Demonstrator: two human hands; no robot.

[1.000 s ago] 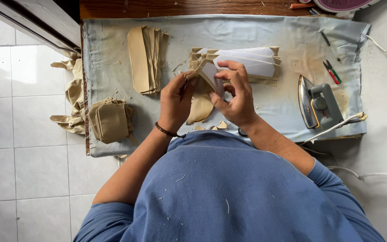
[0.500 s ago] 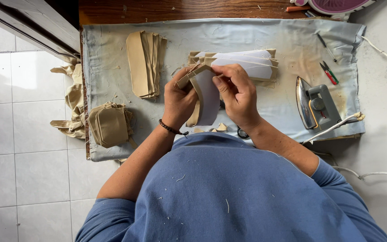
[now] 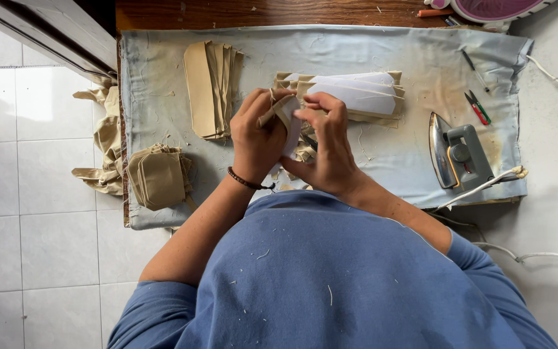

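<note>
Pale blue cloth (image 3: 389,58) covers the table, bearing tan fabric stacks (image 3: 211,87) and an iron (image 3: 460,158) at its right end. Above its middle, the left hand (image 3: 256,139) and right hand (image 3: 327,152) both pinch a small tan-and-white fabric piece (image 3: 287,119).

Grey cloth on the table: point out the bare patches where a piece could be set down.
On the grey cloth, bare room lies between the white-topped stack and the iron, and along the far edge. A smaller patch sits between the tan strips and the folded tan pile. It is crowded around the left hand and right hand.
</note>
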